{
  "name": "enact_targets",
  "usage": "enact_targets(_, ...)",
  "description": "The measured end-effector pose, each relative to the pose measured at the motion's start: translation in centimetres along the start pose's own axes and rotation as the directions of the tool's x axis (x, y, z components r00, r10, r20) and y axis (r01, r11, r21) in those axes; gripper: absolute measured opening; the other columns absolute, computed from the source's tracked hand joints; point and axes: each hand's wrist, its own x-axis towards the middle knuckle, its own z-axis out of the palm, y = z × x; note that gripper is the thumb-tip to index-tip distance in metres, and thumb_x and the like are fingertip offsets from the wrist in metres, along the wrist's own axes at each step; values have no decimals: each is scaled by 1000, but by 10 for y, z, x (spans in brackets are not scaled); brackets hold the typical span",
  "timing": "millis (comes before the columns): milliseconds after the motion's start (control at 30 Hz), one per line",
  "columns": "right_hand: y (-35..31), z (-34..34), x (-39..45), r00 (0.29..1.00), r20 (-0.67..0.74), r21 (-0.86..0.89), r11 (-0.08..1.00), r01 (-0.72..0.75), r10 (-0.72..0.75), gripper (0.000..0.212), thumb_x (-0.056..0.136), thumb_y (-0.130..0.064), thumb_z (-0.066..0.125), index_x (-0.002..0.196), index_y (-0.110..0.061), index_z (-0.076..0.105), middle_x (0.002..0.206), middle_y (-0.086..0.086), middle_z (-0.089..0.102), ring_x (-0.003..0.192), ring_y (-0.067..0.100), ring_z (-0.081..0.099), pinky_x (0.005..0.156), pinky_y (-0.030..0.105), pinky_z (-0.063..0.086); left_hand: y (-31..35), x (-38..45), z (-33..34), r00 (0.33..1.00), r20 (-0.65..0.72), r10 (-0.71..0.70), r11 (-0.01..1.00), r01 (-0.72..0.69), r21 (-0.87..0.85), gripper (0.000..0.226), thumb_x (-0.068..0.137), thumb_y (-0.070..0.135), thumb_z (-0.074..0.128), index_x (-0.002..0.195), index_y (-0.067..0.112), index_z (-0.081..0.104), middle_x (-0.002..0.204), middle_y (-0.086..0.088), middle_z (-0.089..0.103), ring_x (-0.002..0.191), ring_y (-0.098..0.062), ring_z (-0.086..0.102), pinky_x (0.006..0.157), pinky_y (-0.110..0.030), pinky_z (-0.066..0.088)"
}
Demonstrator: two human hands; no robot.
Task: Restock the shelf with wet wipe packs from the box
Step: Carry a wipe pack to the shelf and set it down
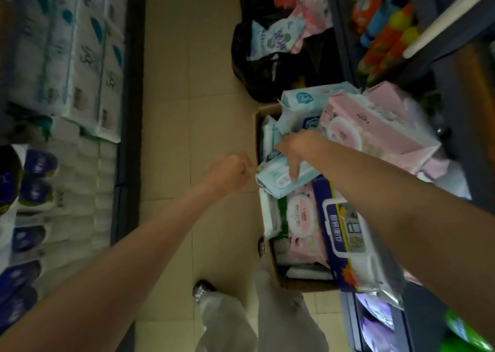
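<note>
Right hand: the right hand (293,153) reached down into the open brown cardboard box (263,110) on the floor, fingers curled over a pale blue soft plastic wet wipe pack (278,176) lying at the top of the pile, thumb side hidden.
Left hand: the left hand (230,171) hung over the beige tiled floor (187,84) just beside the box, fingers curled into a loose fist and holding nothing.
Step in hand: judged to be the pick; the pack would best be taken across its width and lifted straight up, since it rested on other packs that could slide.
Support: the free hand looked well placed to steady the box edge or take a second pack.
Box contents: pink wet wipe packs with oval lids (300,217), more pale blue and white packs, and a large navy-bordered pack with a white flip lid (345,234) leaning at the near side; the box was heaped above its rim.
Shelf: the dark shelving on the person's left (131,84) held rows of white and blue tissue packs (80,57); the wet wipe slot could not be made out.
Beyond the box: a black plastic bag (267,65) held further loose packs.
</note>
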Motion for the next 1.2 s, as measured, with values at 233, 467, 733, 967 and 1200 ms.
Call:
enact_targets(233,-21,-6,1,999,7,-195,980,37,-37,97,67,-44,77,144,-15,26,145,11,33,133,28,32,107,43,31,-13,-8,-12,999,35,9,998,-7,-69,39,91,8,48,130,6,47,127,-14,55,112,-28,55,90,-29,44)
enact_targets(467,-38,2,-13,996,-94,-307,952,-22,-8,83,64,-46,76,133,-15,40,137,8,44,135,30,26,112,45,20,-37,-31,-13,999,-48,23,992,-29,-126,38,91,6,45,128,6,48,127,-13,54,112,-28,54,87,-26,42)
enact_targets(733,-71,-29,-86,875,-482,-219,973,-74,-42,96,65,-52,71,139,-12,25,137,9,35,127,26,30,102,43,27,-60,-70,-26,990,-139,41,979,-67,-190,74,84,24,64,144,12,23,146,-11,31,129,-30,39,105,-39,37)
enact_targets(967,-182,-134,-192,340,-845,-466,881,-87,-413,78,62,-67,53,113,-8,55,104,7,61,92,26,57,76,39,44,-96,-174,-126,814,-569,115,942,93,323,118,67,63,65,148,9,-1,158,-1,3,146,-26,4,113,-57,-1)
enact_targets(1200,-311,-264,-305,-182,-835,-493,852,-177,-520,86,61,-62,54,128,-9,40,121,12,57,107,27,44,85,39,29,-182,-354,-258,259,-890,376,857,268,440,81,50,64,48,111,11,46,103,-5,62,95,-26,56,88,-38,39)
